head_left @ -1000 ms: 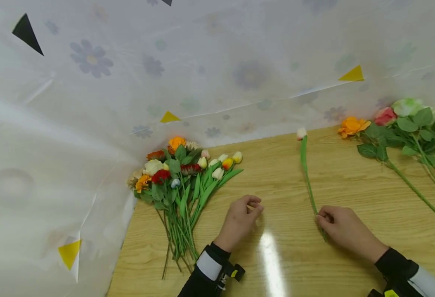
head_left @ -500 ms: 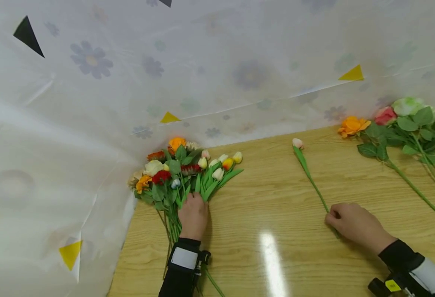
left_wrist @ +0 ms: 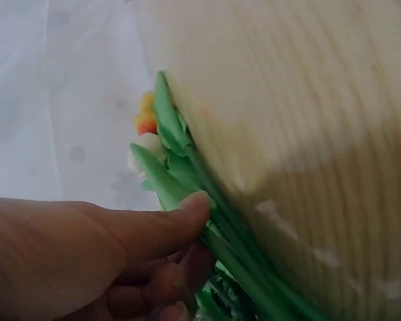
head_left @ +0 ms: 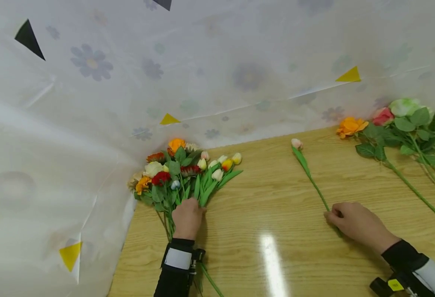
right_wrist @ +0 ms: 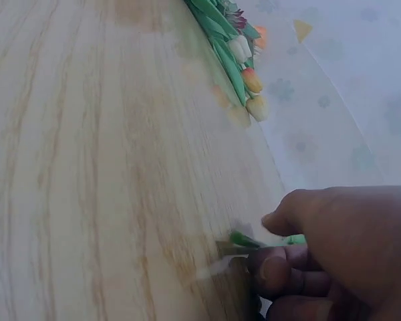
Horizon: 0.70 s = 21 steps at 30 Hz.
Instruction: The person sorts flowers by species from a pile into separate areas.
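My left hand [head_left: 187,218] is at the stems of a heap of artificial flowers [head_left: 161,177]. In the left wrist view, its thumb and fingers pinch green tulip stems [left_wrist: 237,257]; the tulip blooms [left_wrist: 147,122] lie beyond the fingertips. The right hand [head_left: 358,225] holds a single pale pink tulip [head_left: 296,143] near the lower end of its stem, and the bloom points toward the back wall. From the right wrist, the cut stem end [right_wrist: 240,239] pokes out between thumb and curled fingers.
Along the back right lie an orange rose [head_left: 352,126], a pink rose [head_left: 382,117] and a pale green bloom [head_left: 405,107] with long stems. White flower-print sheeting [head_left: 247,99] borders the wooden table [head_left: 262,198] at the back and left.
My left hand has moved left from the middle of the table to the flower heap and taken hold of tulip stems. The right hand shifted slightly right, turning its tulip leftward.
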Each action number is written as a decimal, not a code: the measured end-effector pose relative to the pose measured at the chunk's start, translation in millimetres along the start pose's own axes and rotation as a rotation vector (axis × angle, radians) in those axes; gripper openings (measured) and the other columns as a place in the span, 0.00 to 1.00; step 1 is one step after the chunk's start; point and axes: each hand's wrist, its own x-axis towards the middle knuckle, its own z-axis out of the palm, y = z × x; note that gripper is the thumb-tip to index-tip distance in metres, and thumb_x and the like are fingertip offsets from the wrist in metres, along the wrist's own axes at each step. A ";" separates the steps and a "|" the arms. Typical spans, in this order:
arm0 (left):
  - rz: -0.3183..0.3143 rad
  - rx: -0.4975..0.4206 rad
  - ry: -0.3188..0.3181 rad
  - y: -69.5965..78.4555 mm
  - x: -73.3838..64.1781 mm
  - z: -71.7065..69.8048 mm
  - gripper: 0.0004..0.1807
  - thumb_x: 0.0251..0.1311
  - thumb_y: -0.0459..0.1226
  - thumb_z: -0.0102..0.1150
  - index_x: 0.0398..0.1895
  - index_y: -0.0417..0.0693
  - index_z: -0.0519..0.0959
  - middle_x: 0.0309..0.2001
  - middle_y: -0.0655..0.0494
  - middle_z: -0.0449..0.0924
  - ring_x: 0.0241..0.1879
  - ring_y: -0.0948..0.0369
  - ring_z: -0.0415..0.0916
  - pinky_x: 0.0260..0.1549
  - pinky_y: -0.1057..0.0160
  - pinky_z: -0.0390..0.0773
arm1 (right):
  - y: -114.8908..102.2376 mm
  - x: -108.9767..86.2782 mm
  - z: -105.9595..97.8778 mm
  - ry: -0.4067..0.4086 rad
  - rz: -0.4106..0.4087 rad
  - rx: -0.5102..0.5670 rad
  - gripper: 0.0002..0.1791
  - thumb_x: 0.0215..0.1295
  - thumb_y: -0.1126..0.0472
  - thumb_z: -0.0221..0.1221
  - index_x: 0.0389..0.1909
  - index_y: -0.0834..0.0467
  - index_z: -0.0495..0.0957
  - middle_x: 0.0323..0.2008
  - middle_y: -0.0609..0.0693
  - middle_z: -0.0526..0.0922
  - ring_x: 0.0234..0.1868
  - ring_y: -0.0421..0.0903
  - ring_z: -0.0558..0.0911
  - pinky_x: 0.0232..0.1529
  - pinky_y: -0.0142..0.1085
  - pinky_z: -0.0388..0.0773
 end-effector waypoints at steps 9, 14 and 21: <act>0.120 -0.416 0.145 7.7 3.7 -30.2 0.11 0.72 0.43 0.61 0.43 0.44 0.83 0.33 0.49 0.85 0.20 0.62 0.73 0.18 0.65 0.70 | -6.4 -6.7 -10.9 0.218 -0.106 0.057 0.19 0.78 0.60 0.56 0.22 0.50 0.69 0.15 0.41 0.59 0.15 0.34 0.55 0.22 0.30 0.52; 0.148 -0.815 0.064 34.9 7.5 -51.6 0.14 0.73 0.44 0.60 0.51 0.44 0.82 0.37 0.47 0.85 0.20 0.63 0.73 0.20 0.65 0.72 | -27.5 -4.8 -10.9 0.288 -0.234 0.176 0.16 0.76 0.63 0.58 0.24 0.50 0.72 0.16 0.36 0.58 0.16 0.30 0.55 0.20 0.29 0.55; 0.140 -1.251 -0.393 87.8 -4.5 -41.7 0.16 0.71 0.45 0.64 0.52 0.44 0.83 0.41 0.45 0.85 0.23 0.61 0.75 0.25 0.62 0.79 | -61.3 -2.6 -4.0 0.073 -0.336 0.453 0.08 0.78 0.64 0.54 0.38 0.56 0.80 0.19 0.37 0.69 0.18 0.34 0.67 0.21 0.31 0.65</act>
